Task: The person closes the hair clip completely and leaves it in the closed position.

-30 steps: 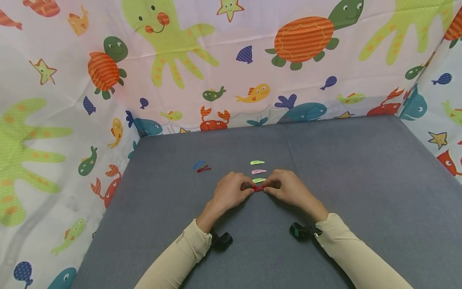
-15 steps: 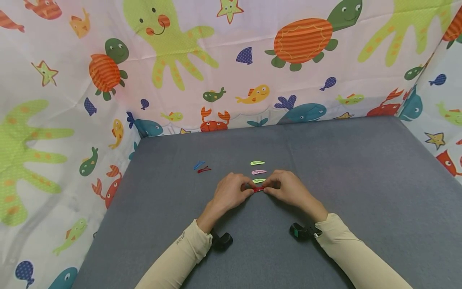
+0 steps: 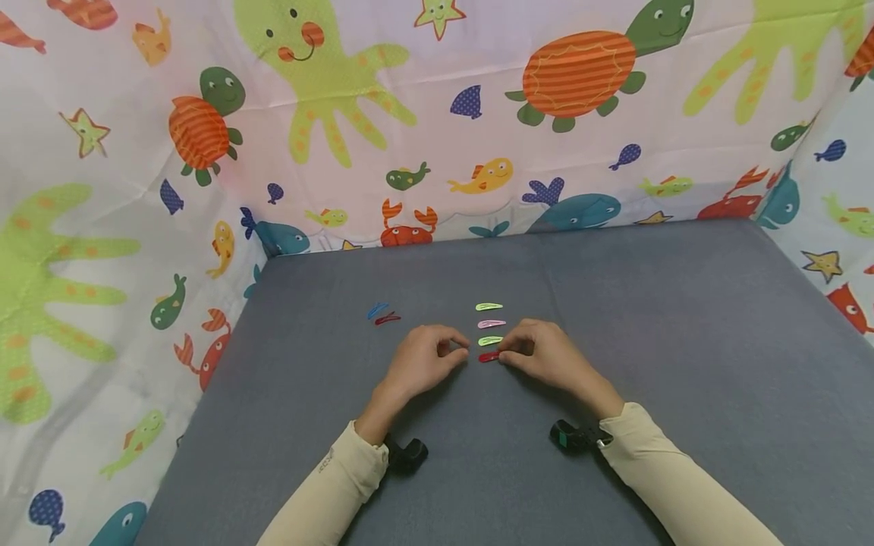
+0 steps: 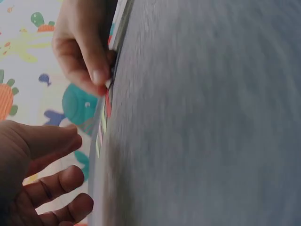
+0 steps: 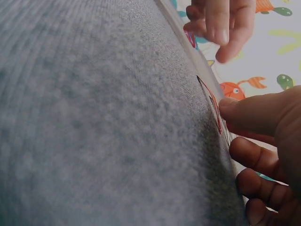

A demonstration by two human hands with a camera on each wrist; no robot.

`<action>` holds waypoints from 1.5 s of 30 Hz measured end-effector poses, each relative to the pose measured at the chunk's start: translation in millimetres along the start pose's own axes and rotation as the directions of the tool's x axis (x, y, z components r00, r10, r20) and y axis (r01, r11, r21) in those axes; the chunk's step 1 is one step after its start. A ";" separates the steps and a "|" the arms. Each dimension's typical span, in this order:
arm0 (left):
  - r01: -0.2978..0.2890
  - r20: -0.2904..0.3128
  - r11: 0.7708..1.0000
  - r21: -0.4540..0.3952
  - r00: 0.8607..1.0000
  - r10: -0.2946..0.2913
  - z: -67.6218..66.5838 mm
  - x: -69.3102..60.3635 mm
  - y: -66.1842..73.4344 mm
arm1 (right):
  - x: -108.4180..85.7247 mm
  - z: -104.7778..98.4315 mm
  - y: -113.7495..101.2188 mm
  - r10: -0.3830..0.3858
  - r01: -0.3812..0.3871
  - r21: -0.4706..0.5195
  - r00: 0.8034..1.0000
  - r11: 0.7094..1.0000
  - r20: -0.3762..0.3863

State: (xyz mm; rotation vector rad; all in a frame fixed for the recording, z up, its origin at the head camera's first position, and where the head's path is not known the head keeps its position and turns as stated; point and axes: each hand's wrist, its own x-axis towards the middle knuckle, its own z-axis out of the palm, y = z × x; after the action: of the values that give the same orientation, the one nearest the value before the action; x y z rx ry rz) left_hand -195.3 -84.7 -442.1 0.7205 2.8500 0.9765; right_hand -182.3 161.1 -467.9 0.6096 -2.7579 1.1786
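A red snap hair clip (image 3: 488,356) lies on the grey table as the nearest of a column of clips. My right hand (image 3: 549,356) pinches its right end between thumb and forefinger. Left of it, my left hand (image 3: 423,360) hovers apart from the clip, thumb and fingers separated and holding nothing. Just beyond the red clip lie a light green clip (image 3: 490,341), a pink clip (image 3: 491,324) and a second green clip (image 3: 488,306). In the right wrist view the red clip (image 5: 214,104) rests flat beside my thumb.
A blue hair clip (image 3: 377,310) and a dark red hair clip (image 3: 388,318) lie close together at the back left of the grey tabletop (image 3: 655,318). Cloth walls (image 3: 437,129) printed with sea animals enclose the table's back and sides.
My left hand has let go of the red clip's left end and moved slightly left. My right hand stays at the clip's right end.
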 end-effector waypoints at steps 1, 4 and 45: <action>0.002 -0.011 1.000 -0.002 1.000 -0.002 -2.8 -1.0 -1.2 | -0.1 -0.6 0.5 0.005 -0.005 0.004 1.000 1.000 -0.009; 0.003 -0.042 1.000 -0.008 0.999 -0.003 -11.3 -3.5 -5.7 | 0.3 -3.1 1.0 0.019 -0.019 0.017 0.999 1.000 -0.035; 0.381 -0.310 0.885 0.268 0.904 -0.295 -63.8 -7.7 -74.3 | 73.9 30.3 -52.7 -0.087 0.087 -0.032 0.996 0.996 -0.018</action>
State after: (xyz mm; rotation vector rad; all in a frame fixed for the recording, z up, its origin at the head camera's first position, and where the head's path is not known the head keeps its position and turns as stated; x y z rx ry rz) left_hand -231.2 -175.9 -435.7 0.0798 3.2510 0.5960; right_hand -227.2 82.6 -436.7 0.7036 -2.6985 1.1152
